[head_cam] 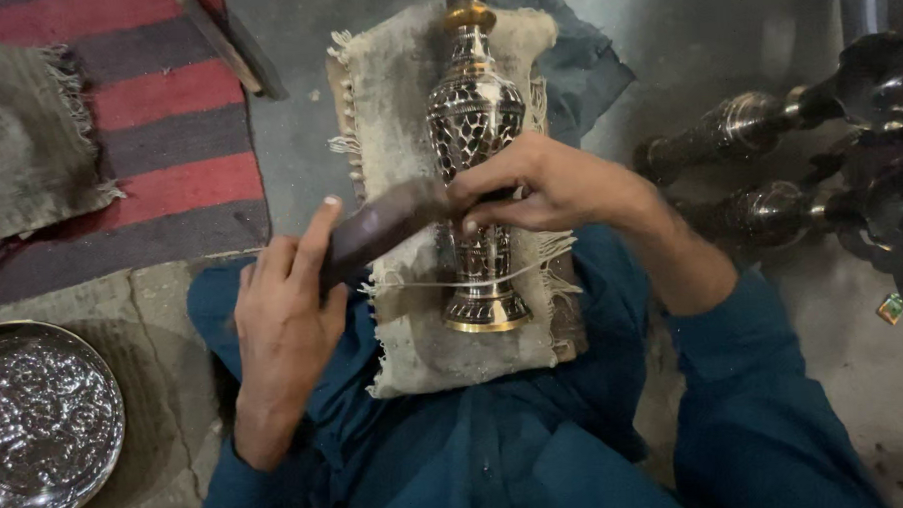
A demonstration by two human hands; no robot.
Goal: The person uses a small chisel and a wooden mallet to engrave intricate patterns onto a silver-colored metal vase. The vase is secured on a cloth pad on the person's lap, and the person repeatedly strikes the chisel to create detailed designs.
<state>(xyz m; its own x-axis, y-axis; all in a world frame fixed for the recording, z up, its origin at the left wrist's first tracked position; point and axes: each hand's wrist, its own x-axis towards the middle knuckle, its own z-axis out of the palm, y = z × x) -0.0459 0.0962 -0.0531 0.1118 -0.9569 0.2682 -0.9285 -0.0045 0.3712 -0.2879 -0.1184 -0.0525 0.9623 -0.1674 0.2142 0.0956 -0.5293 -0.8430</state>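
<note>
Left hand (283, 310) gripped dark brown wooden tool (376, 232), fingers closed round it. Right hand (544, 186) pinched tool's far end, pressing it against ornate brass-and-black engraved vase (476, 153) beneath, vase lying on frayed beige cloth pad (404, 336) across lap, probably for steadiness. Hammered silver metal bowl (42, 419) well left of left hand.

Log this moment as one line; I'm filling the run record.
left hand: grips dark tool | right hand: steadies tool tip on engraved brass vase | vase: lying on burlap pad across lap
</note>
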